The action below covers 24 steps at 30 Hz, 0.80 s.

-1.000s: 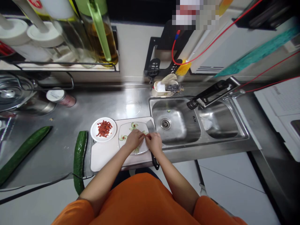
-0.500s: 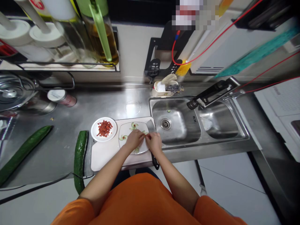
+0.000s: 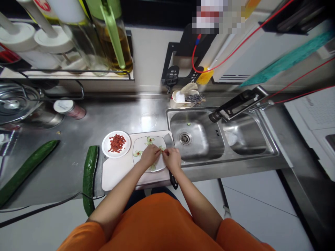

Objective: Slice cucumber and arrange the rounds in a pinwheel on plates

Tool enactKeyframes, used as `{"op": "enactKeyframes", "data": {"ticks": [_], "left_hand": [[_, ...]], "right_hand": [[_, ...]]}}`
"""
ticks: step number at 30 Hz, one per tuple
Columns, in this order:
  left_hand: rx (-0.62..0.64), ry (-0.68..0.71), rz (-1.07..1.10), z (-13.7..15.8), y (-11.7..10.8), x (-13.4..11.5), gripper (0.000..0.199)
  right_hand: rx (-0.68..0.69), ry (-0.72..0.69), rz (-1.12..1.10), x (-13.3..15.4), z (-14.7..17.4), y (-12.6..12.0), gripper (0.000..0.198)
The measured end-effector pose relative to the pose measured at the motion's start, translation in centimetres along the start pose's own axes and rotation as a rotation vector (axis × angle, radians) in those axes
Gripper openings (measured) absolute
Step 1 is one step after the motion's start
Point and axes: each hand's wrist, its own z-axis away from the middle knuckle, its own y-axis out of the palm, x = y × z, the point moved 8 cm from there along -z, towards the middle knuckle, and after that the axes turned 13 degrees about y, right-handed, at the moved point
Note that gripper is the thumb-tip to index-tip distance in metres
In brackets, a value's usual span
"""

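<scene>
My left hand (image 3: pixel 150 156) and my right hand (image 3: pixel 172 158) meet over the right part of a white plate (image 3: pixel 143 163), fingertips pinched together at thin cucumber slices (image 3: pixel 162 149). How the slices sit between the fingers is partly hidden. More cucumber slices (image 3: pixel 149 140) lie on the plate in curved pinwheel shapes, some with a red bit in the middle. The plate rests on a white cutting board (image 3: pixel 115 173). Beneath my right hand lies a knife, its blade (image 3: pixel 169 140) and black handle (image 3: pixel 173 181) showing on either side.
Left of the plate, a small white dish (image 3: pixel 105 148) holds red goji berries (image 3: pixel 117 143). Two cucumbers (image 3: pixel 90 167) (image 3: pixel 28 170) lie farther left, beside a cable (image 3: pixel 60 203). A double sink (image 3: pixel 196 157) with a faucet (image 3: pixel 235 104) is at the right. Bottles (image 3: pixel 115 45) stand on the rack above.
Both hands stay at the same spot on the plate, with only a slight shift of the fingertips. Nothing else has visibly moved.
</scene>
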Motion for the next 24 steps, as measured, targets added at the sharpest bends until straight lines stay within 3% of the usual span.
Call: {"op": "enactKeyframes", "data": {"ticks": [8, 14, 19, 24], "left_hand": [[-0.013, -0.011, -0.007, 0.3, -0.3, -0.1, 0.019], [-0.135, -0.028, 0.001, 1.7, -2.4, -0.5, 0.016], [-0.314, -0.141, 0.024, 6.5, -6.1, 1.1, 0.018], [-0.434, -0.518, -0.174, 13.8, -10.8, 5.5, 0.023]], "right_hand": [[-0.009, 0.000, -0.004, 0.1, 0.2, -0.2, 0.015], [-0.014, 0.000, -0.014, 0.1, 0.4, -0.8, 0.013], [-0.022, -0.064, -0.068, 1.1, 1.1, -1.4, 0.012], [0.028, -0.126, -0.100, 2.8, 2.0, -1.0, 0.013]]}}
